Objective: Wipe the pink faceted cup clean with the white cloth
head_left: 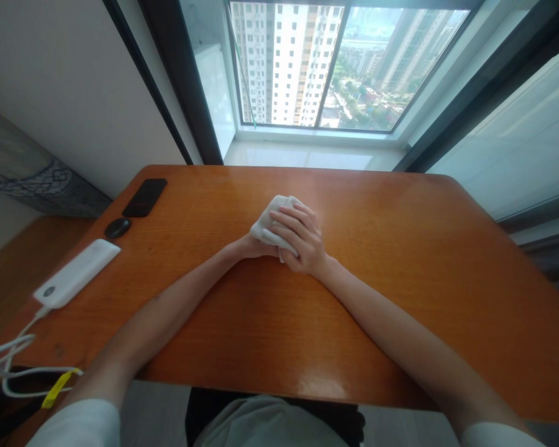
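Note:
A folded white cloth (pixel 266 225) is between my two hands, above the middle of the wooden table (pixel 400 261). My right hand (pixel 304 234) lies over its right side, fingers curved round it and pressing it against my left hand. My left hand (pixel 259 246) comes in from the left, beneath the cloth. Only its wrist and lower edge show. The cloth and my right hand cover its fingers, so whether they are open or closed is hidden.
Along the table's left side lie a black phone (pixel 145 197), a small black round object (pixel 118 228) and a white power strip (pixel 79 273) with a white cable (pixel 16 347). A yellow tag (pixel 58 388) is near the front left corner. Beyond the table is a window (pixel 326 68).

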`<state>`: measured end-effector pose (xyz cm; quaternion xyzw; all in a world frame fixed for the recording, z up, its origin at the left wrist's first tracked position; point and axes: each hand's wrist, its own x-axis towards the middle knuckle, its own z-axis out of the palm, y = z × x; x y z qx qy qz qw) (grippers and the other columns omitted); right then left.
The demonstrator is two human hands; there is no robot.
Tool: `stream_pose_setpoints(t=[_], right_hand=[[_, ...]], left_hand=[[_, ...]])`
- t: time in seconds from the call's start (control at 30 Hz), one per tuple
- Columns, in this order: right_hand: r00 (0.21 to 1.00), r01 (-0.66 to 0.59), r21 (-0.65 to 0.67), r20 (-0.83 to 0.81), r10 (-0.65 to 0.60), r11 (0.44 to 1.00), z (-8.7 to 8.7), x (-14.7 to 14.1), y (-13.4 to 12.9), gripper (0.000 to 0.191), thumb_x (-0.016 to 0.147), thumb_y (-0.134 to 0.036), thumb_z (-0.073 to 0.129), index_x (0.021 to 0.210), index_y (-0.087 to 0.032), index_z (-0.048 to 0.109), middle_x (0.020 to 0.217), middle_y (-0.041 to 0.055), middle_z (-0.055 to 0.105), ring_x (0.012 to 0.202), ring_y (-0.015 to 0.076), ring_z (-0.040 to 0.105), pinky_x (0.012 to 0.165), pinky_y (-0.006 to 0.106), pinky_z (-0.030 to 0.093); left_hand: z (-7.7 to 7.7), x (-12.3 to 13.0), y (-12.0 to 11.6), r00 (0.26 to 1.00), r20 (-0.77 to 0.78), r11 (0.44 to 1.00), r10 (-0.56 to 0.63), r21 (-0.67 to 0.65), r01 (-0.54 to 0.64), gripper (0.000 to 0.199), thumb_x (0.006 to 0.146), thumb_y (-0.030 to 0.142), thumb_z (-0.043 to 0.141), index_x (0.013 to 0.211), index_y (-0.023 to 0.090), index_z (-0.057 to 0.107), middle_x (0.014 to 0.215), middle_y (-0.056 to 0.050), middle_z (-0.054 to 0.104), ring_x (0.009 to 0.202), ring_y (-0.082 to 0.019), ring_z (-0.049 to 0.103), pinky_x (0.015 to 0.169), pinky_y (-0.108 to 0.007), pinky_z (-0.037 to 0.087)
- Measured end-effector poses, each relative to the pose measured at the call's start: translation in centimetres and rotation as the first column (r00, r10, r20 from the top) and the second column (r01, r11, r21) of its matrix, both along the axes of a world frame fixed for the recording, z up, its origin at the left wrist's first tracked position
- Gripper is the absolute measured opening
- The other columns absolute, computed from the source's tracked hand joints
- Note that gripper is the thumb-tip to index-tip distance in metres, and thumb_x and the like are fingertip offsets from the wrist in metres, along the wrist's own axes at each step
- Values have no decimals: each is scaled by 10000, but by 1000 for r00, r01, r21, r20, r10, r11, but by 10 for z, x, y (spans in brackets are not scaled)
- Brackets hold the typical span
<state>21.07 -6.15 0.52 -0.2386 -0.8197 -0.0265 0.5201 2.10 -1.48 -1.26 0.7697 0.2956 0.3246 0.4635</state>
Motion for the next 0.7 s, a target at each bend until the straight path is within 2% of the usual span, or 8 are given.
stream_pose_setpoints(t=[0.1,0.17,0.27,0.37,0.47,0.57,0.63,0.7], right_hand=[[954,93,-250,-255,-158,964,2,2,2,446,1113,-363,441,1483,-293,679,1448,103,749,1356,332,697,1172,614,551],[941,101,-301,-280,-190,948,2,3,1,450,1122,-380,425,1474,-278,685,1449,114,746,1355,332,697,1157,610,565],[999,28,-160,-35,-34,987,3,3,-2,383,1051,-450,557,1354,-348,768,1479,41,741,1435,359,647,1260,669,462],[993,-40,-97,108,51,994,3,2,-3,343,1001,-487,621,1285,-408,798,1439,-19,765,1421,360,659,1297,682,411],[993,22,-215,-107,-46,976,1,2,1,394,1066,-469,537,1356,-333,768,1469,49,747,1429,351,648,1274,652,443],[908,-5,-452,-376,-185,892,-4,0,7,452,1129,-458,445,1430,-257,714,1401,102,771,1302,315,717,1147,564,569],[863,-62,-542,-452,-228,838,-7,-1,8,469,1144,-462,418,1458,-242,689,1332,96,795,1176,284,762,1054,504,623],[869,-59,-520,-448,-213,852,-6,-1,7,454,1142,-460,428,1440,-247,696,1370,98,781,1208,285,753,1079,504,612]], left_hand=[[0,-2,2,1000,21,1000,-6,13,6,1160,679,570,948,1638,215,401,1561,-146,605,1456,-436,584,1210,-593,544],[0,-3,3,999,26,1000,-21,-10,22,1161,648,552,962,1611,179,430,1470,-167,664,1344,-427,656,1150,-609,581],[-2,-3,2,999,-1,998,-36,-51,36,949,702,539,927,1530,259,554,1373,-113,735,1311,-427,676,1129,-659,581],[-2,-1,0,1000,-10,999,-14,-50,14,847,803,509,860,1561,325,530,1455,-73,698,1418,-414,618,1179,-665,547],[2,0,-1,1000,-5,999,-1,-32,0,964,780,511,874,1611,251,459,1487,-104,653,1441,-412,593,1204,-607,542],[6,-2,-2,1000,12,1000,-18,3,18,1188,680,495,950,1654,188,345,1465,-156,634,1340,-396,640,1146,-553,578],[5,-3,-1,999,31,998,-41,37,40,1232,679,470,965,1670,197,288,1482,-174,613,1295,-367,655,1117,-518,590],[2,-2,-1,998,41,996,-53,68,50,1208,683,463,974,1656,205,307,1494,-178,604,1305,-365,646,1132,-513,579]])
